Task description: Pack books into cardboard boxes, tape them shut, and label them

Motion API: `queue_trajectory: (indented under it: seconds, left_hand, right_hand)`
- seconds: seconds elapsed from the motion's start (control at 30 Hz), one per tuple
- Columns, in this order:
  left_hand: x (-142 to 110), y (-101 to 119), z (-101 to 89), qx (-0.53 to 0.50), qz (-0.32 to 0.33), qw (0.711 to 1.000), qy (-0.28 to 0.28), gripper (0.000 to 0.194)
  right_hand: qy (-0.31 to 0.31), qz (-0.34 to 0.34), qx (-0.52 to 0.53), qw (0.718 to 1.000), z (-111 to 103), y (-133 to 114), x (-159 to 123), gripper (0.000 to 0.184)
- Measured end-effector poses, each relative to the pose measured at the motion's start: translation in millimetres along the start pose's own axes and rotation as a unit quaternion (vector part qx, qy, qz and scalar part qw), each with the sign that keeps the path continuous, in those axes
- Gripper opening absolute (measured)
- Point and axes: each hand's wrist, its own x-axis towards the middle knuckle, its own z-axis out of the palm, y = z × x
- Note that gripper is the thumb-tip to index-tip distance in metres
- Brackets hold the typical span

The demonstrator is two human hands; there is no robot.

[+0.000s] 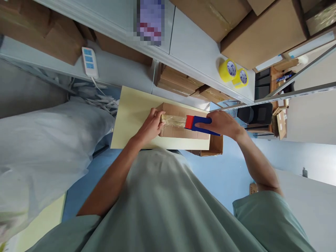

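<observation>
A long brown cardboard box (174, 132) lies on a pale yellow board (132, 103) in front of me. My left hand (152, 125) grips the box's left end, fingers bent over its edge. Clear packing tape (173, 120) runs along the middle of the top face from that end. My right hand (223, 122) is wrapped round a blue tape dispenser (203, 123) with a red front part. The dispenser's front meets the tape on the box. Part of the box's right end is hidden beneath the dispenser and my hand.
Two yellow tape rolls (228, 70) sit on the upper grey shelf (191, 45), near large cartons (265, 35). A white power strip (89, 63) lies on the lower shelf. An open carton (216, 145) stands below the board's right end. A big white bag (52, 143) bulges at left.
</observation>
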Motion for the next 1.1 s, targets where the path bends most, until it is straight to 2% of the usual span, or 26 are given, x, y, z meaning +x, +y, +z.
queue_trajectory:
  seconds: [0.2, 0.33, 0.47, 0.6, 0.67, 0.77, 0.87, 0.93, 1.0, 1.1]
  left_hand:
    - [1, -1, -11.6, 0.019, -0.027, 0.999, -0.011, 0.054]
    - [-5, 7, -7.0, 0.02, -0.062, 0.998, 0.014, 0.057]
    - [-7, 29, 17.9, 0.041, -0.143, 0.984, 0.095, 0.074]
    - [3, 52, 56.2, 0.123, -0.229, 0.942, 0.211, 0.053]
    - [11, 55, 71.3, 0.176, -0.247, 0.92, 0.25, 0.048]
    - [18, 51, 81.9, 0.218, -0.244, 0.904, 0.277, 0.043]
    - [20, 47, 81.8, 0.227, -0.248, 0.899, 0.28, 0.041]
    - [22, 47, 79.8, 0.23, -0.255, 0.895, 0.285, 0.041]
    - [23, 48, 77.9, 0.235, -0.262, 0.89, 0.289, 0.039]
    - [27, 53, 76.1, 0.234, -0.27, 0.89, 0.285, 0.033]
  right_hand:
    - [-0.041, -0.026, 0.02, 0.999, 35, 13, 34, 0.073]
    - [-0.029, -0.046, 0.027, 0.998, 61, 20, 55, 0.076]
    - [0.003, -0.088, 0.046, 0.995, 82, 33, 70, 0.077]
    - [0.005, -0.115, 0.073, 0.991, 92, 48, 76, 0.079]
    - [-0.001, -0.13, 0.091, 0.987, 94, 54, 79, 0.081]
    - [-0.006, -0.152, 0.118, 0.981, 96, 59, 84, 0.081]
    - [-0.015, -0.187, 0.144, 0.972, 95, 66, 84, 0.074]
    - [-0.019, -0.211, 0.153, 0.965, 93, 80, 78, 0.071]
    - [-0.016, -0.216, 0.155, 0.964, 93, 109, 69, 0.067]
    - [-0.013, -0.174, 0.173, 0.969, 101, 180, 53, 0.064]
